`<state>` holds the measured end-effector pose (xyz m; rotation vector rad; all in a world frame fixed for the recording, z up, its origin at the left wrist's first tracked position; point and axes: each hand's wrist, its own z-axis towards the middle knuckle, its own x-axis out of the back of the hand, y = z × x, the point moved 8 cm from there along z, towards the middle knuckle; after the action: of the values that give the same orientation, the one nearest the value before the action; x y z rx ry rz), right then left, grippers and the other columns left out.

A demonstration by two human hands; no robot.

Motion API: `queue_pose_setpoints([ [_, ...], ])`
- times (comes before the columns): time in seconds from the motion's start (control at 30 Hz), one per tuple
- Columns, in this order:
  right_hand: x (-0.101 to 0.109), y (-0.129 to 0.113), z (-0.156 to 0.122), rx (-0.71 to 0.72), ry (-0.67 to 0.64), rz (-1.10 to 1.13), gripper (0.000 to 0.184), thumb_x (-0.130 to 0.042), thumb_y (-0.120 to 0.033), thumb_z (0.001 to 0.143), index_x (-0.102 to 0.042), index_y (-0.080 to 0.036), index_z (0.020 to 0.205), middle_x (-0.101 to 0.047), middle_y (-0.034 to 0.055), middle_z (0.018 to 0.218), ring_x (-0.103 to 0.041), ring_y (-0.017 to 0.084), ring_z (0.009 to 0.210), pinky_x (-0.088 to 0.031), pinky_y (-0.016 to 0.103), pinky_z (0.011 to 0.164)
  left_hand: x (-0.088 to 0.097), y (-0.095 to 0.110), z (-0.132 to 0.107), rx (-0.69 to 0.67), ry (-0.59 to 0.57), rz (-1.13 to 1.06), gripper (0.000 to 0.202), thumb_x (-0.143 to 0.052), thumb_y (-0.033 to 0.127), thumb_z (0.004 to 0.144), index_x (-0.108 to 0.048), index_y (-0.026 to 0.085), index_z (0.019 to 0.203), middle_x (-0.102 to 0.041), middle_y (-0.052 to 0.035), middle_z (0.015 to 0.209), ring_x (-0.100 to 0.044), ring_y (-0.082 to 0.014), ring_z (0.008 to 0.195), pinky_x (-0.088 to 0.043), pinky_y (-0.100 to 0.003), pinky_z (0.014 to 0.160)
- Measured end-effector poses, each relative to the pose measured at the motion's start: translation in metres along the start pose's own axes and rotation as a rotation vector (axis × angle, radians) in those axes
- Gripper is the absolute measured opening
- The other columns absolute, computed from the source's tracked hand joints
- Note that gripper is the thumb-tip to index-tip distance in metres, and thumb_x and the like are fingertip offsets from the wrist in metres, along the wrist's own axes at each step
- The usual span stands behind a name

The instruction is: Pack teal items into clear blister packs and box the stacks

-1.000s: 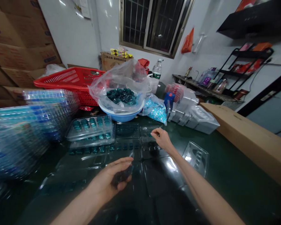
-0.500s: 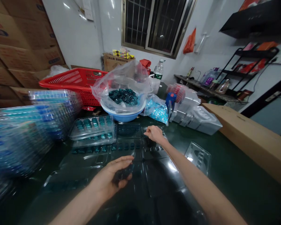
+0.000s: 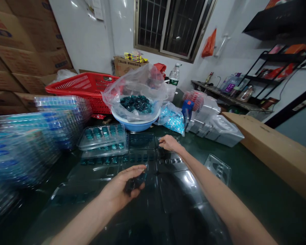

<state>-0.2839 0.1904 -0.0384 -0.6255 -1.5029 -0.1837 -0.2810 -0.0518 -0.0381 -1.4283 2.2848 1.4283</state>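
My left hand [image 3: 119, 190] is cupped palm-inward above the clear plastic trays, its fingers curled around dark teal glossy pieces [image 3: 136, 180]. Farther forward, my right hand [image 3: 170, 143] has its fingertips pinched together low over a clear tray [image 3: 172, 163] with a row of small compartments. Whatever lies in that pinch is too small and hidden to name. To its left, another clear tray [image 3: 139, 157] has teal pieces in its row. A stack of filled trays [image 3: 103, 137] sits left of these.
A blue basin [image 3: 136, 126] lined with a plastic bag holds many teal pieces [image 3: 136, 104]. Beside it lies a bag of light-blue bits [image 3: 172, 119]. Stacked blue-filled packs [image 3: 48, 126] stand left, before a red basket [image 3: 91, 88]. Clear packs [image 3: 219, 129] and a long carton [image 3: 265, 149] are right.
The view has shifted slightly, moving the scene a little to the right. My right hand stays at the far tray with fingers pinched; my left hand keeps its cupped hold.
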Motion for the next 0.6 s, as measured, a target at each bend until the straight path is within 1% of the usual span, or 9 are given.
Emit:
queue_pose_setpoints([
  [0.1,-0.004,0.000,0.002,0.030,-0.042,-0.003,0.025,-0.050,-0.033,0.084,-0.056,-0.012,0.094,-0.058,0.0033,0.093,-0.056,0.016,0.081,-0.047,0.033,0.071,-0.001,0.001,0.002,0.006,-0.004,-0.044,0.028,-0.068,0.021,0.063,-0.061,0.015,0.090,-0.057,-0.0052,0.085,-0.058,-0.0120,0.052,-0.029,-0.015,0.031],
  [0.2,-0.004,-0.003,0.000,0.037,-0.031,-0.006,0.023,-0.049,-0.033,0.084,-0.057,-0.012,0.092,-0.058,0.0031,0.092,-0.057,0.015,0.080,-0.047,0.032,0.071,-0.004,0.000,0.004,0.017,-0.010,-0.088,0.027,-0.066,0.026,0.066,-0.060,0.014,0.089,-0.057,-0.0064,0.086,-0.058,-0.0132,0.053,-0.031,-0.017,0.032],
  [0.3,0.008,-0.011,-0.010,0.041,0.033,0.001,0.020,-0.054,-0.031,0.080,-0.061,-0.012,0.083,-0.060,0.0047,0.082,-0.057,0.017,0.077,-0.044,0.031,0.070,-0.008,-0.001,0.008,0.016,-0.030,-0.114,0.025,-0.062,0.025,0.068,-0.059,0.014,0.090,-0.057,-0.0068,0.084,-0.059,-0.0146,0.053,-0.031,-0.017,0.032],
  [0.33,0.014,-0.016,-0.016,0.045,0.068,0.006,0.021,-0.056,-0.031,0.079,-0.062,-0.012,0.084,-0.061,0.0062,0.080,-0.057,0.019,0.078,-0.042,0.032,0.070,-0.008,-0.001,0.008,0.012,-0.035,-0.118,0.025,-0.061,0.024,0.068,-0.059,0.014,0.091,-0.058,-0.0069,0.084,-0.059,-0.0152,0.054,-0.031,-0.017,0.032],
  [0.4,0.030,-0.029,-0.033,0.057,0.148,0.018,0.029,-0.056,-0.032,0.077,-0.060,-0.012,0.098,-0.060,0.0089,0.085,-0.056,0.021,0.083,-0.039,0.032,0.072,-0.009,-0.001,0.009,0.008,-0.040,-0.127,0.025,-0.059,0.023,0.069,-0.059,0.013,0.092,-0.058,-0.0071,0.084,-0.059,-0.0161,0.054,-0.031,-0.018,0.033],
  [0.47,0.046,-0.048,-0.057,0.115,0.214,0.086,0.038,-0.053,-0.034,0.079,-0.052,-0.017,0.113,-0.059,0.0074,0.091,-0.055,0.018,0.083,-0.038,0.030,0.073,-0.010,0.000,0.010,0.007,-0.038,-0.134,0.026,-0.058,0.022,0.069,-0.058,0.013,0.094,-0.059,-0.0078,0.082,-0.059,-0.0169,0.055,-0.032,-0.018,0.033],
  [0.5,0.052,-0.060,-0.071,0.171,0.227,0.151,0.037,-0.052,-0.035,0.080,-0.050,-0.020,0.114,-0.059,0.0050,0.090,-0.055,0.016,0.080,-0.038,0.027,0.072,-0.010,0.000,0.010,0.009,-0.037,-0.135,0.026,-0.057,0.022,0.070,-0.058,0.013,0.094,-0.059,-0.0084,0.081,-0.059,-0.0173,0.055,-0.032,-0.018,0.033],
  [0.53,0.056,-0.074,-0.087,0.257,0.221,0.252,0.033,-0.052,-0.034,0.080,-0.053,-0.022,0.111,-0.060,0.0027,0.087,-0.055,0.013,0.076,-0.038,0.026,0.069,-0.011,0.000,0.010,0.012,-0.037,-0.135,0.025,-0.056,0.023,0.071,-0.058,0.013,0.094,-0.060,-0.0089,0.080,-0.059,-0.0175,0.054,-0.032,-0.018,0.033],
  [0.6,0.060,-0.100,-0.116,0.416,0.166,0.385,0.027,-0.057,-0.031,0.077,-0.058,-0.024,0.103,-0.059,-0.0003,0.083,-0.054,0.012,0.072,-0.038,0.024,0.066,-0.013,-0.001,0.011,0.016,-0.035,-0.147,0.022,-0.054,0.023,0.072,-0.058,0.012,0.091,-0.061,-0.0094,0.077,-0.059,-0.0172,0.053,-0.033,-0.018,0.032],
])
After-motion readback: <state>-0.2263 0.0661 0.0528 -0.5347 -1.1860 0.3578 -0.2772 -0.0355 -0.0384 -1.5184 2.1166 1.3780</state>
